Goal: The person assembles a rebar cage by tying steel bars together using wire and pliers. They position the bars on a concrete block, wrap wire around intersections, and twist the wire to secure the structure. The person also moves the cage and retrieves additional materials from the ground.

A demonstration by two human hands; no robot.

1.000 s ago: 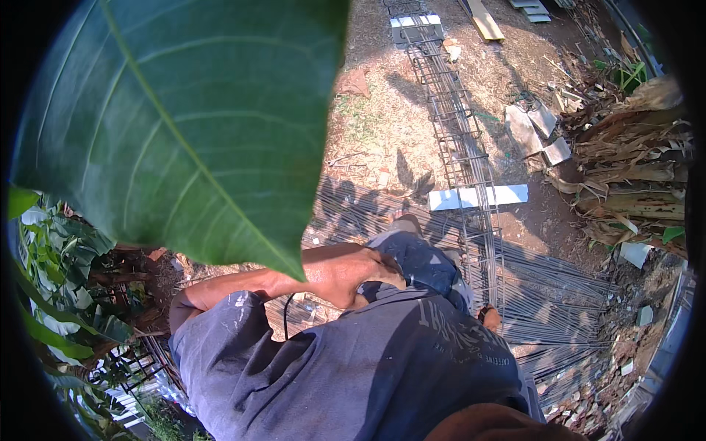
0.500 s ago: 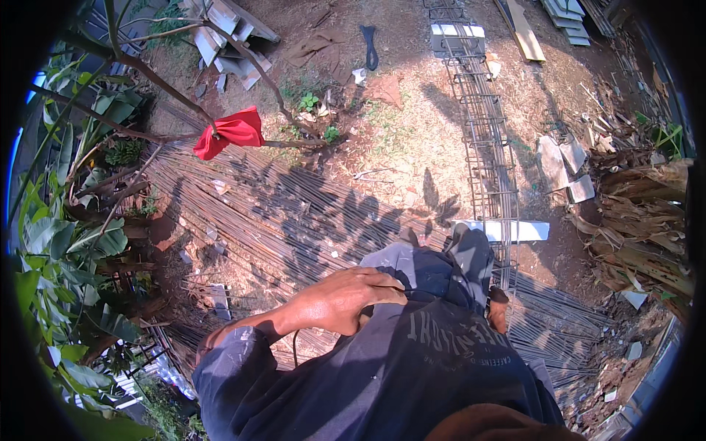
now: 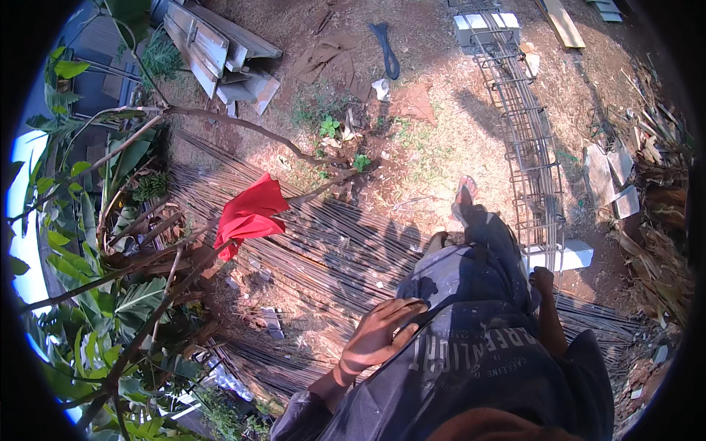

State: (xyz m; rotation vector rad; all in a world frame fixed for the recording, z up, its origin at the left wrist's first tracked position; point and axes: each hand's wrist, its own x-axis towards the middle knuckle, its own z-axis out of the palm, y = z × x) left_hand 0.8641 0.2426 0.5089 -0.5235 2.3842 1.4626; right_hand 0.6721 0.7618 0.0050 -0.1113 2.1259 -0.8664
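My left hand [image 3: 381, 332] rests by my waist at the left side of my dark shirt [image 3: 485, 367], its fingers stretched forward and the thumb apart. Nothing shows in its grasp. At my right side hangs my right hand [image 3: 542, 281] with its fingers curled in; whatever they may hold is hidden. Just past that hand lies a white block [image 3: 570, 256] under the near end of a long steel rebar cage [image 3: 531, 158]. One foot in a sandal [image 3: 464, 192] is set ahead on the straw-strewn ground, left of the cage.
Long steel bars [image 3: 316, 235] cover the ground around my legs. A red cloth [image 3: 254, 212] is tied to a bare branch at left. Boards [image 3: 197, 42] are piled at the far left. Another white block [image 3: 487, 26] supports the cage farther away. Dry leaves [image 3: 651, 257] lie right.
My view has shifted forward and left. One foot has come forward onto the straw. The right hand shows more clearly beside my hip; the left stays near my waist.
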